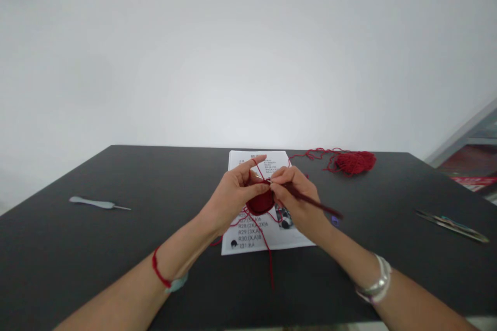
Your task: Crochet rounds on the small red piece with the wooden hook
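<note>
My left hand [233, 194] pinches a small round red crochet piece [261, 202], with red yarn running over its raised forefinger. My right hand [297, 194] is closed round a dark crochet hook [316, 204], whose tip meets the piece at its top edge. Both hands hover above a printed pattern sheet [272, 235] lying on the black table [116, 248]. A loose strand of yarn hangs down from the piece toward the table's front. The yarn leads back to a red yarn ball [355, 161] at the far right of the table.
A light grey-handled hook tool [97, 203] lies at the left of the table. A pair of slim scissors or tweezers [452, 226] lies at the right edge. A small purple marker [335, 221] sits beside my right wrist. A white wall stands behind.
</note>
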Available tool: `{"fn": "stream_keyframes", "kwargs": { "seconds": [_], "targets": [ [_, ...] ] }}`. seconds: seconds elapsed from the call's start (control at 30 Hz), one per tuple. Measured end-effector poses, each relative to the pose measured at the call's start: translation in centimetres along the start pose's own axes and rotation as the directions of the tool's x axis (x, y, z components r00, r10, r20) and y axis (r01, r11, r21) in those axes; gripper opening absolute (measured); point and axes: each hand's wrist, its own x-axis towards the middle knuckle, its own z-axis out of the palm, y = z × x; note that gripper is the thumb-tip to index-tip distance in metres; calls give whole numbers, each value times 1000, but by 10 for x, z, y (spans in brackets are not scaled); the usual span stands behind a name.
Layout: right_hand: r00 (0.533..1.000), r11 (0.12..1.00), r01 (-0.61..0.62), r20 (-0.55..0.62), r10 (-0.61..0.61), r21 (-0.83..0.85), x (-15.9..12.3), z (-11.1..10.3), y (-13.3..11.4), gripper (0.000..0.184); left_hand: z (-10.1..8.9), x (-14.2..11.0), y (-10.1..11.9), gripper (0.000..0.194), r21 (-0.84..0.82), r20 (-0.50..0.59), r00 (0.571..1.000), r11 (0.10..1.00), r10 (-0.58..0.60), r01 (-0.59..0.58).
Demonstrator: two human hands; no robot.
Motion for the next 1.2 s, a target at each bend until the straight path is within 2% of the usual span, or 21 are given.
{"fn": "stream_keyframes", "kwargs": {
  "seconds": [0.03, 0.1, 0.13, 0.17, 0.2, 0.27, 0.33, 0.4, 0.47, 0.53, 0.73, 1.0, 1.2],
  "targets": [
    [988, 967, 152, 25, -150, -204, -3, 0, 1, 12, 2, 0, -1, 68, -25, -16, 1000, 1000, -15, 15],
    [920, 772, 381, 125, -372, -509, -7, -1, 4, 16, 4, 0, -2, 65, -101, -40, 998, 994, -56, 51],
    [891, 683, 433, 163, -424, -588, -9, -1, 5, 17, 5, 0, -3, 62, -149, -40, 996, 986, -86, 79],
    [871, 629, 459, 179, -457, -627, -9, -1, 6, 18, 5, 0, -3, 58, -197, -28, 992, 974, -119, 111],
    [862, 618, 471, 178, -475, -629, -10, -1, 6, 18, 4, 1, -3, 55, -239, -9, 989, 961, -149, 143],
    [875, 703, 464, 154, -459, -540, -8, -2, 4, 16, 1, 2, -1, 49, -278, 29, 981, 941, -193, 193],
    [936, 862, 347, 86, -340, -368, -3, -4, 1, 13, -4, 4, 3, 48, -270, 39, 978, 940, -207, 209],
    [993, 984, 115, 31, -111, -136, 2, -7, -3, 11, -10, 5, 9, 49, -240, 40, 979, 949, -201, 205],
    [997, 994, -77, 24, 75, 73, 7, -10, -6, 11, -17, 5, 14, 49, -206, 57, 982, 960, -182, 190],
    [985, 966, -173, 50, 166, 190, 11, -13, -8, 11, -24, 5, 17, 47, -173, 92, 983, 969, -160, 174],
    [966, 934, -255, 101, 237, 250, 16, -17, -14, 15, -35, 5, 20, 45, -94, 187, 965, 974, -186, 206],
    [943, 898, -306, 231, 239, 316, 21, -24, -19, 16, -43, 2, 27, 44, -39, 316, 914, 959, -255, 281],
    [896, 834, -394, 362, 256, 386, 21, -29, -20, 13, -46, -2, 33, 42, 33, 379, 873, 947, -307, 319]
  ]
}}
